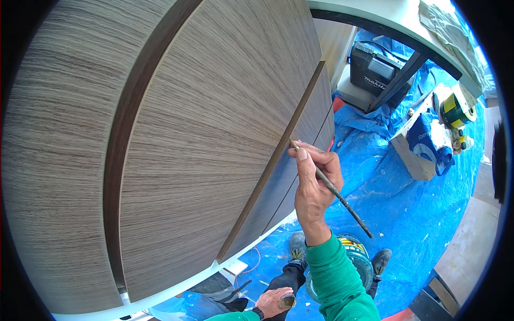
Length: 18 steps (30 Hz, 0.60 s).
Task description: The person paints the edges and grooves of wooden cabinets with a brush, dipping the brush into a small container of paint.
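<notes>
My right hand [315,179], in a green sleeve, holds a thin dark paintbrush [337,195] with its tip touching the edge of a grey wood-grain cabinet door [214,123], at the dark gap beside a drawer front [316,115]. My left hand [274,302] is low in the picture, resting near my knee and closed around a small round object [287,301]. A paint can [356,259] with a colourful label stands on the floor beneath my right arm, between my shoes.
Blue plastic sheeting [407,208] covers the floor. A black tool case [375,72] sits under a white counter [396,21]. A wooden box [415,155] with a blue bag and a yellow-green tape roll [456,109] lie at the right. Cardboard [476,241] lies at far right.
</notes>
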{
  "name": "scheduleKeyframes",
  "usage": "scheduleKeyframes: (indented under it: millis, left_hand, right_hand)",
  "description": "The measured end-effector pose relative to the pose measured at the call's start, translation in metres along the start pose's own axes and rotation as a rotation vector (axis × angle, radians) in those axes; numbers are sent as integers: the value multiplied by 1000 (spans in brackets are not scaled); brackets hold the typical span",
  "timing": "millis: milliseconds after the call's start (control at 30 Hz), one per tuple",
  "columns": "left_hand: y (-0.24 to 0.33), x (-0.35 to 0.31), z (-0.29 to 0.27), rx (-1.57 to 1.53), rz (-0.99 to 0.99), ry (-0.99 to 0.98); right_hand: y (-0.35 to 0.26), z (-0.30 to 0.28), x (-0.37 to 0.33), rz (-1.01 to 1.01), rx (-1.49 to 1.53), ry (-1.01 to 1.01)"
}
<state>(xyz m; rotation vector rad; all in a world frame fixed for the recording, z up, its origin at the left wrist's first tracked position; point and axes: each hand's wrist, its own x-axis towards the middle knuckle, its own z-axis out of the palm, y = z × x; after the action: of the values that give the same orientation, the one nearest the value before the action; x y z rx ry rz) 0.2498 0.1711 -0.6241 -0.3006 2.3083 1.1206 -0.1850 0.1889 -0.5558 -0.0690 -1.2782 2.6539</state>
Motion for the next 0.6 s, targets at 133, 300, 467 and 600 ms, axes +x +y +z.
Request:
scheduleKeyframes:
  millis: [133, 300, 467, 600]
  left_hand:
    - [2, -1, -2, -1, 8, 2]
    - [1, 0, -2, -17, 17, -1]
    - [5, 0, -4, 10, -1, -10]
    - [5, 1, -4, 10, 15, 8]
  right_hand:
    - [-3, 1, -5, 43, 21, -2]
    - [-3, -1, -6, -17, -51, -37]
    - [-2, -3, -6, -38, -57, -32]
    - [-2, -2, -4, 1, -3, 9]
